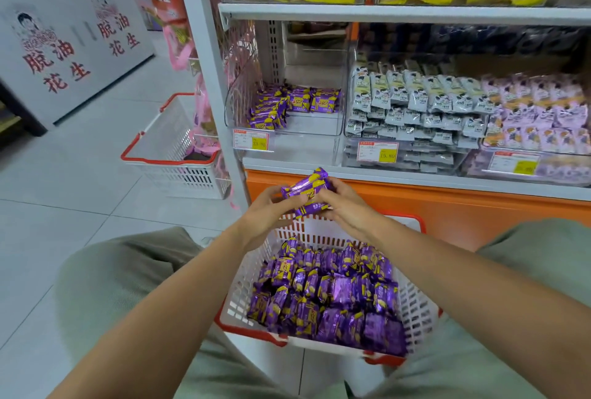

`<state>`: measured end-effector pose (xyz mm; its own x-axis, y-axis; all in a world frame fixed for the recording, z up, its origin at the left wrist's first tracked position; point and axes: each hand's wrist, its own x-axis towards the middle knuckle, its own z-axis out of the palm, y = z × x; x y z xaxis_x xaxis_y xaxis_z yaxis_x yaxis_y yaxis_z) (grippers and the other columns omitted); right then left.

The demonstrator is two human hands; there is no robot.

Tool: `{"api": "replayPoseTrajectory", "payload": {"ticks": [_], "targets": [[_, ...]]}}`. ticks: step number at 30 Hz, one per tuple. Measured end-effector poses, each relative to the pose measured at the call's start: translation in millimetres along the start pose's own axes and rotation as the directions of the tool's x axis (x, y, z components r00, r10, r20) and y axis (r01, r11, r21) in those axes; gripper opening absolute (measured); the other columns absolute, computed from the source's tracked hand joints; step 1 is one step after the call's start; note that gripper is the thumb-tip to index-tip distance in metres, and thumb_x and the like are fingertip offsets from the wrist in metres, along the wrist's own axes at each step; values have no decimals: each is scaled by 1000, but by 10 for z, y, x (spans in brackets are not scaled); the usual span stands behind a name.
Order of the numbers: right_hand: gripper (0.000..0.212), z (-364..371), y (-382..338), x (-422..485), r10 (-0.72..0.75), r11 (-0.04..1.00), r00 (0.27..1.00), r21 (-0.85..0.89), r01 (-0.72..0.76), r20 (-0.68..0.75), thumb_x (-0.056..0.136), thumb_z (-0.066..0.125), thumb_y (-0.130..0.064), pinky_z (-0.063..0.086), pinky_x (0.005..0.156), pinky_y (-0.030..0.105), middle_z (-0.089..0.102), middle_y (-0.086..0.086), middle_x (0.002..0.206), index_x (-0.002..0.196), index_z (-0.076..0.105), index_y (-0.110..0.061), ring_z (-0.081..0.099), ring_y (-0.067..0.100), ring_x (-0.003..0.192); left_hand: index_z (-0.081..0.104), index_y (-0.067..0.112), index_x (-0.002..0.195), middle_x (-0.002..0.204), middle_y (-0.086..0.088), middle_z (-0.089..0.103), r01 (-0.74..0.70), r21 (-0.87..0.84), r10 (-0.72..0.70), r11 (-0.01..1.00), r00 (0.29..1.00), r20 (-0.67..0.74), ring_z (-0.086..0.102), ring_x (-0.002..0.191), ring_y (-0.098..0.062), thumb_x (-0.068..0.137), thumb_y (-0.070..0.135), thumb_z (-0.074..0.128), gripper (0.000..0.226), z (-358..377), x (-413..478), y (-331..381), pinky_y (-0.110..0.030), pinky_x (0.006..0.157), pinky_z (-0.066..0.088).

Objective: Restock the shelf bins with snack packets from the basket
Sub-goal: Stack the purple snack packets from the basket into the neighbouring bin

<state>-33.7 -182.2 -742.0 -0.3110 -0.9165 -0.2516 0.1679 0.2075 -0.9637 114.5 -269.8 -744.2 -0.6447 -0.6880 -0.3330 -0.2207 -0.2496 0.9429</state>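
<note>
A small stack of purple snack packets (307, 192) is being held between both hands, above the far edge of the basket (415, 306) and just in front of the orange base (447, 207) of the shelf. The stack's left end is being grasped by the left hand (265, 210), with the thumb lying over the top. Its right end is being gripped by the curled fingers of the right hand (345, 207). The wrappers are being seen as glossy purple foil with yellow patches and yellow lettering, and the ends are crimped. The exact number in the stack cannot be told.

Many more packets of the same kind (326, 290) are being carried, loosely heaped, in the white lattice basket with a red rim, which is being kept between the person's knees. In the clear shelf bin (243, 101) above, a low pile of matching packets (297, 103) is being displayed towards the front left, behind a price tag (252, 140). Grey-white packets (415, 104) are being stocked in the neighbouring bin. A second red-rimmed basket (172, 155) is being left on the floor beside the shelf post.
</note>
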Motion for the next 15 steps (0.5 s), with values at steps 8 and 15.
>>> {"api": "replayPoseTrajectory", "payload": {"ticks": [8,15], "targets": [[27,161,-331,165,-22,964,1000,-265,24,8,94,52,-27,43,104,43,58,11,123,118,40,-19,57,23,114,54,11,120,106,-10,68,-166,45,165,985,986,14,68,94,-22,92,13,62,30,-70,8,301,-40,94,53],[58,214,-861,307,-197,934,977,-288,211,76,84,73,-12,52,78,15,62,-5,107,130,39,-18,62,7,95,43,23,141,128,-5,62,-277,151,293,949,951,-99,59,117,-20,72,38,68,75,-341,104,738,-44,103,47]]}}
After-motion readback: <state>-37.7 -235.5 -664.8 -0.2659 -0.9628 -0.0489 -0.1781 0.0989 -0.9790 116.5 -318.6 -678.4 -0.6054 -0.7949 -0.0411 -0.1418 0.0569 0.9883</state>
